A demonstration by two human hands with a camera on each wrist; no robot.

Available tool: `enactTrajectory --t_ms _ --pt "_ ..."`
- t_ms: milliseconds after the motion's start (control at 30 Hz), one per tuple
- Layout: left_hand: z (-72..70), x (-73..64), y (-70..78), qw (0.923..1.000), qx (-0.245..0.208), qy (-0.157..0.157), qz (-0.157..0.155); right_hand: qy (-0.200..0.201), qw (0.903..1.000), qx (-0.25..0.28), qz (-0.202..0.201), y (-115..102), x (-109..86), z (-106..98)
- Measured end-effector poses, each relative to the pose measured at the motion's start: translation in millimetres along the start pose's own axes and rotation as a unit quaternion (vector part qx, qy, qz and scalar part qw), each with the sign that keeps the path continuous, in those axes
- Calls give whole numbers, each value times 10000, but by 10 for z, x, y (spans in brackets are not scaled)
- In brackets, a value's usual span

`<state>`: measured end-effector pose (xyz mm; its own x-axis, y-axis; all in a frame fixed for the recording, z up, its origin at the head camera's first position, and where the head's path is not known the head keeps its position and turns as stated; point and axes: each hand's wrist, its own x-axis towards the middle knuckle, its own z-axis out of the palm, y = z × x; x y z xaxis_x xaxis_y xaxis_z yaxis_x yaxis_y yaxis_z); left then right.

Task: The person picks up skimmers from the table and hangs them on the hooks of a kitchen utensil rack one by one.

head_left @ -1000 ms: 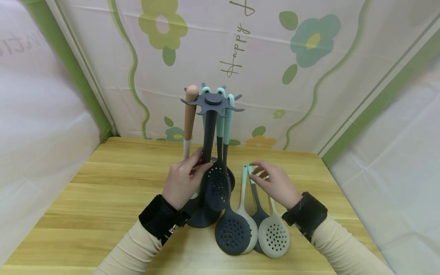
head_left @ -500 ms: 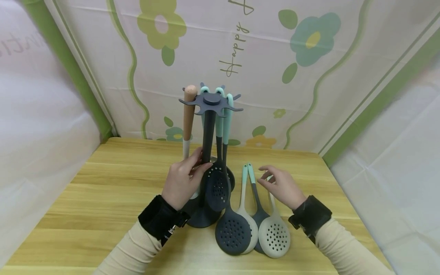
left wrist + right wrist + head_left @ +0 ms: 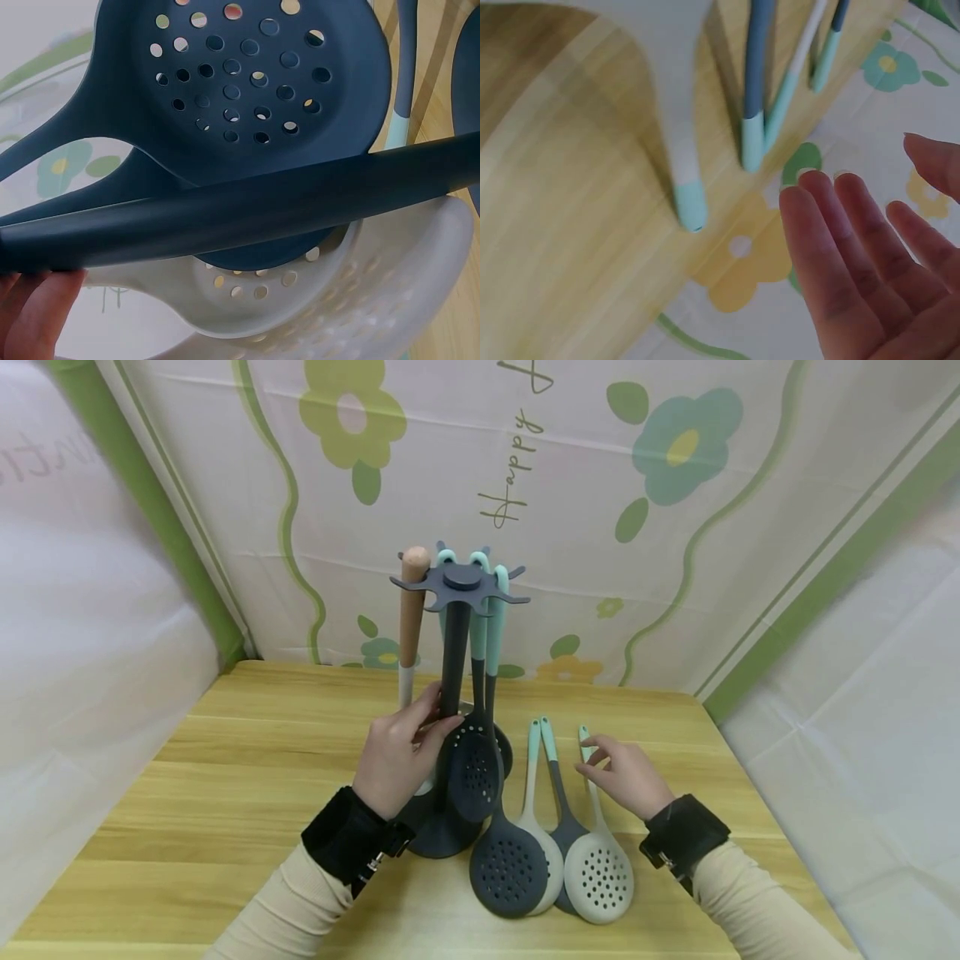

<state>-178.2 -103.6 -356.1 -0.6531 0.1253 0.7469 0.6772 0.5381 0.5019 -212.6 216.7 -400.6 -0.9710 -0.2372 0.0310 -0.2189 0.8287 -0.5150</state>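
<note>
A dark utensil stand [image 3: 454,652] stands upright on the table, its post held between the thumb and fingers of my left hand [image 3: 397,747]. From its hooked top hang several utensils, including a dark slotted spoon [image 3: 476,768] and one with a wooden handle [image 3: 412,610]. Over the mint-tipped handle of a pale grey skimmer [image 3: 598,877] hovers my right hand [image 3: 626,774]. The right wrist view shows those fingers [image 3: 810,247] extended, apart from the handle tip [image 3: 691,202]. Left of that skimmer lie a dark utensil [image 3: 567,835], a white one [image 3: 530,777] and a dark skimmer [image 3: 508,868], heads overlapping.
The wooden table [image 3: 247,810] ends at a floral cloth backdrop [image 3: 450,460]. White cloth walls [image 3: 862,710] rise on both sides. The hanging utensils crowd the stand's right and rear. Where the dark skimmer's handle ends is hidden in the head view.
My right hand has moved right and slightly down, from the dark utensil's mint handle end to beside the pale skimmer's handle. The left hand keeps its hold on the stand.
</note>
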Motion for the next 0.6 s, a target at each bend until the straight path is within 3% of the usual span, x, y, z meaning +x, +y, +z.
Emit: enactTrajectory --t_ms 333,600 --pt "4 -3 -5 10000 -28 -5 6 -197 9986 -245 421 209 7 49" --pt "3 -5 -7 10000 -55 -23 -64 -643 9949 -290 717 309 -28 108"
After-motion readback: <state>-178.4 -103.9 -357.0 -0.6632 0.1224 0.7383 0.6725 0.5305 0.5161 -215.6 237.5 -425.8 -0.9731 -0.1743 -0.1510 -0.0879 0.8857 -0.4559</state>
